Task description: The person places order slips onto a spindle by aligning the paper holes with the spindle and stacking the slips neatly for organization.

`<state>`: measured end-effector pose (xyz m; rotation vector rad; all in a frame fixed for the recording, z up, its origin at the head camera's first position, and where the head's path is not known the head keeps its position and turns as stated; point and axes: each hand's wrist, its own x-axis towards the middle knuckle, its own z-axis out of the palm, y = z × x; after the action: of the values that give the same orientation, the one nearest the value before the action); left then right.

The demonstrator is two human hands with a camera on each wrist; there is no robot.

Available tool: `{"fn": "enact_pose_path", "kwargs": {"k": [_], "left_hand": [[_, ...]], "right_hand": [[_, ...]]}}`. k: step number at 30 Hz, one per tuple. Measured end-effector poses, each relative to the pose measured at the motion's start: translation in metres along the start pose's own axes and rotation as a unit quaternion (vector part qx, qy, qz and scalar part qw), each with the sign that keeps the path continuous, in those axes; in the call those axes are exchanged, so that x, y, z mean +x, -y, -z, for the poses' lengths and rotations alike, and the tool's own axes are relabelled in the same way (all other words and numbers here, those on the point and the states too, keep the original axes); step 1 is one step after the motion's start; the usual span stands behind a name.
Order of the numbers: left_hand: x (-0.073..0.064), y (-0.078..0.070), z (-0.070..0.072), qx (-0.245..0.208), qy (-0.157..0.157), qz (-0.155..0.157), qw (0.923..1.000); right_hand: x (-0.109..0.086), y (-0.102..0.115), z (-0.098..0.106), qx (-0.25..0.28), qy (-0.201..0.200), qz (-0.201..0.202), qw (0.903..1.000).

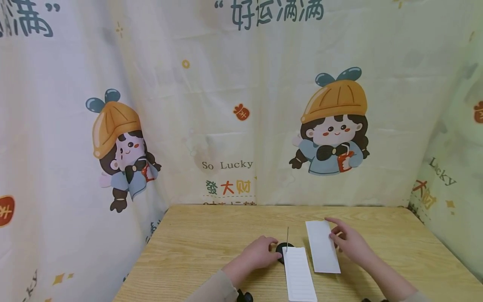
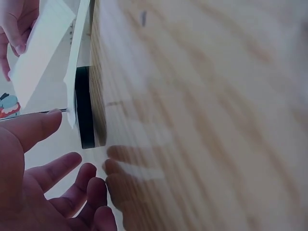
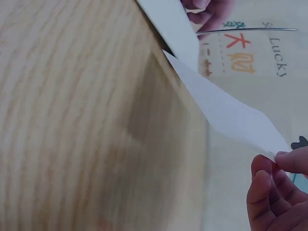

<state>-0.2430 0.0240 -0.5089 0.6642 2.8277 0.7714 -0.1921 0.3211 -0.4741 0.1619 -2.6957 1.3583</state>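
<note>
A bill spike stands on the table, with a round black base and a thin upright metal rod. Run through by the rod near its far edge, a lined white paper slip lies over part of the base. My left hand is at the base's left side, its fingers loosely bent and holding nothing; in the left wrist view the thumb lies along the rod. To the right, my right hand pinches a second white paper slip by its edge, tilted above the table in the right wrist view.
The wooden table ends at a cream printed curtain behind it, and similar cloth hangs on both sides. Small dark objects show at the bottom edge of the head view, by the sleeves.
</note>
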Motion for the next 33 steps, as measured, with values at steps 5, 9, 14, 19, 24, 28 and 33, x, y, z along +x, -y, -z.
{"fn": "enact_pose_path", "kwargs": {"k": [5,9,14,19,24,28,33], "left_hand": [[-0.001,0.000,0.005,-0.022,0.006,0.009,0.9997],[-0.002,-0.002,0.010,-0.062,0.001,0.025,0.9977],[-0.007,-0.008,0.020,-0.089,-0.027,0.010,0.9956],[-0.009,-0.016,0.028,-0.094,-0.059,-0.006,0.9938],[-0.009,-0.022,0.034,-0.107,-0.078,-0.014,0.9911],[-0.011,-0.027,0.039,-0.111,-0.081,-0.015,0.9904],[-0.013,-0.033,0.044,-0.118,-0.077,-0.009,0.9900]], "right_hand": [[0.000,0.005,0.004,0.001,-0.006,0.004,1.0000],[-0.002,0.008,0.004,0.007,-0.006,0.012,0.9999],[-0.005,0.015,0.002,0.019,-0.004,0.019,0.9996],[-0.006,0.020,0.001,0.025,-0.013,0.027,0.9992],[-0.005,0.023,0.002,0.047,-0.010,0.027,0.9985],[-0.004,0.028,0.001,0.086,0.002,0.027,0.9960],[-0.006,0.038,0.000,0.119,0.014,0.015,0.9926]]}}
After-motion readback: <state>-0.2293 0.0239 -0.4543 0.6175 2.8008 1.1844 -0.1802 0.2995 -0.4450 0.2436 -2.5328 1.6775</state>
